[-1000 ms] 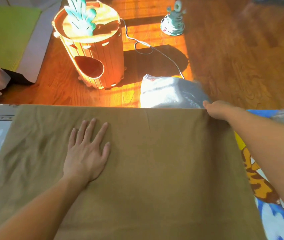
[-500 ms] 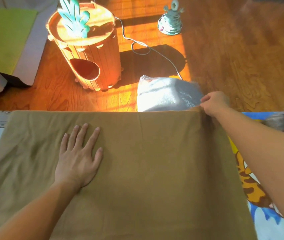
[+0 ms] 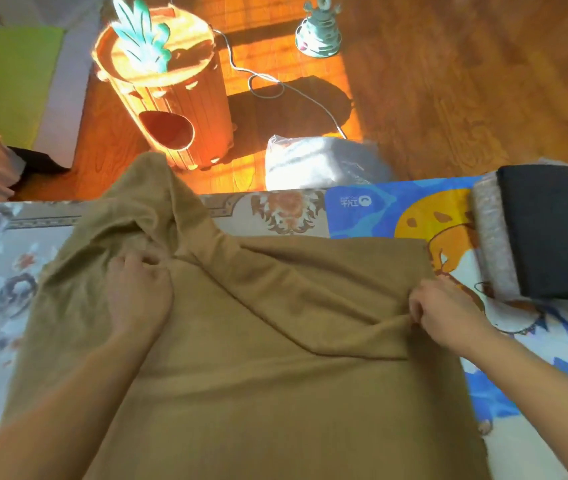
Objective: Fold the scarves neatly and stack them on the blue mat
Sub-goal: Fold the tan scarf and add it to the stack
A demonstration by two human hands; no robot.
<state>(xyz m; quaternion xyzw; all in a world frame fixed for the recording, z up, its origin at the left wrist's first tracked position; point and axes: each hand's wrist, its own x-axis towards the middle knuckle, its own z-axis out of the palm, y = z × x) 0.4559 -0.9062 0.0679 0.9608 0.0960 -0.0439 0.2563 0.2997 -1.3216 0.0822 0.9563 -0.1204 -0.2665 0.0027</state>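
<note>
Both hands' fingers (image 3: 417,311) pinching tan scarf (image 3: 258,375)

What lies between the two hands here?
In the head view, only the tan scarf: a diagonal fold of it runs from the left hand to the right hand.

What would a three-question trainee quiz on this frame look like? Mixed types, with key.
1. True or false: the left hand lies flat and open on the tan scarf.
2. Where do the already folded scarves sit? A on the wooden floor, B on the blue mat, C on the pineapple-shaped house.
3. Fill in: the right hand pinches the scarf's ____ edge.

Key: 1 false, its fingers are curled in bunched cloth; 2 B; 3 right.
</note>
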